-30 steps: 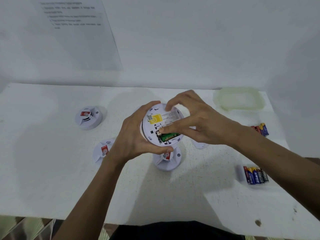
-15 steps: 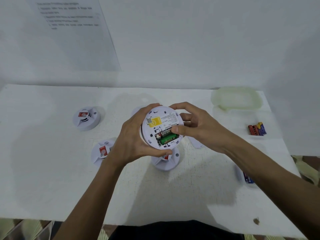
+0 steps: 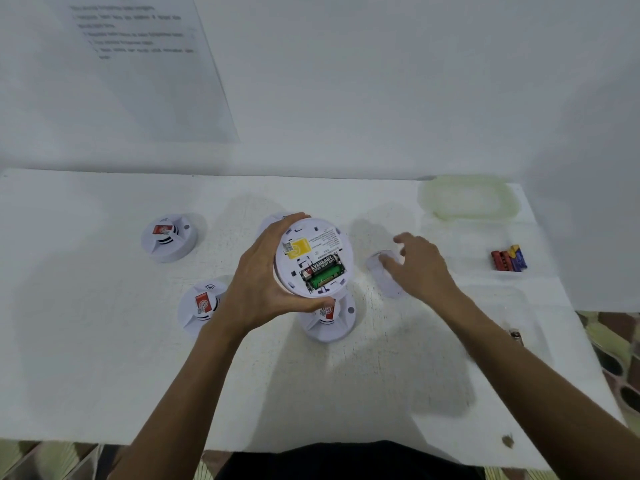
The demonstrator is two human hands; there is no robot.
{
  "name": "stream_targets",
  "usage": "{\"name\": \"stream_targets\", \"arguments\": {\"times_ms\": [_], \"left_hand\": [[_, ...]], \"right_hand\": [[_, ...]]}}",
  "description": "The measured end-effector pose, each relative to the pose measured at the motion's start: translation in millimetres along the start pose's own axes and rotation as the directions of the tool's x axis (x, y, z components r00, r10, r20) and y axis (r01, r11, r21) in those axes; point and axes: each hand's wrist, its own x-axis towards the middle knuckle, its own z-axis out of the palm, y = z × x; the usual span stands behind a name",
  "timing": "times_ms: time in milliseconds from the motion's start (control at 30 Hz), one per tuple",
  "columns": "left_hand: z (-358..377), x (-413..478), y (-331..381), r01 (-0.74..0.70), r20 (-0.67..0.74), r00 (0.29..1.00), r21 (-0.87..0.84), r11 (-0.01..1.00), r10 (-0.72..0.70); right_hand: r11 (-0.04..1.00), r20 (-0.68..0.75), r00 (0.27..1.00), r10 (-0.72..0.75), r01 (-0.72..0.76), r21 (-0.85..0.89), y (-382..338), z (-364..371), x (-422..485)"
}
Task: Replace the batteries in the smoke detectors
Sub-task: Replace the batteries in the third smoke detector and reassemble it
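Note:
My left hand (image 3: 256,289) grips a white smoke detector (image 3: 313,242) above the table, its back facing me. Its open battery bay holds a black battery and a green one (image 3: 322,270). My right hand (image 3: 422,268) is off to the right, low over the table, with its relaxed fingers on or just above a white back cover (image 3: 389,287) lying flat there. I cannot tell if they touch it. Loose red and blue batteries (image 3: 509,260) lie at the right edge.
Other detectors stand on the white table (image 3: 104,341): far left (image 3: 169,239), front left (image 3: 201,306), under the held one (image 3: 329,322), and one mostly hidden behind my left hand (image 3: 273,220). A translucent tray (image 3: 467,199) sits back right. Another battery (image 3: 516,336) shows past my right forearm.
My right hand has left the held detector's battery bay and moved right and down to the cover on the table. The left hand still holds the detector in about the same place.

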Motion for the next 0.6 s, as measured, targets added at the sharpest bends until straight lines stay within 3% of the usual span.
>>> {"name": "stream_targets", "arguments": {"times_ms": [67,167,333,433,600], "left_hand": [[0.7,0.5,-0.5,0.002,0.006,1.0,-0.016,1.0,-0.002],[0.7,1.0,-1.1,0.002,0.003,1.0,-0.013,1.0,-0.002],[-1.1,1.1,-1.3,-0.008,-0.006,1.0,0.01,1.0,0.008],[-2.1,1.1,-1.1,-0.005,-0.005,1.0,0.014,1.0,0.005],[-2.0,0.4,-4.8,0.01,0.006,1.0,0.008,1.0,-0.01]], "right_hand": [[0.975,0.049,0.997,0.063,-0.051,-0.216,7.4,18.1,1.1],[0.965,0.031,0.995,0.093,-0.082,-0.25,10.9,32.1,1.1],[0.986,0.024,0.987,0.156,-0.155,-0.061,12.5,34.2,10.7],[0.995,-0.017,0.996,0.091,-0.09,0.032,17.1,37.4,13.8],[0.905,-0.022,0.997,0.07,-0.054,0.422,7.9,26.4,0.2]]}}
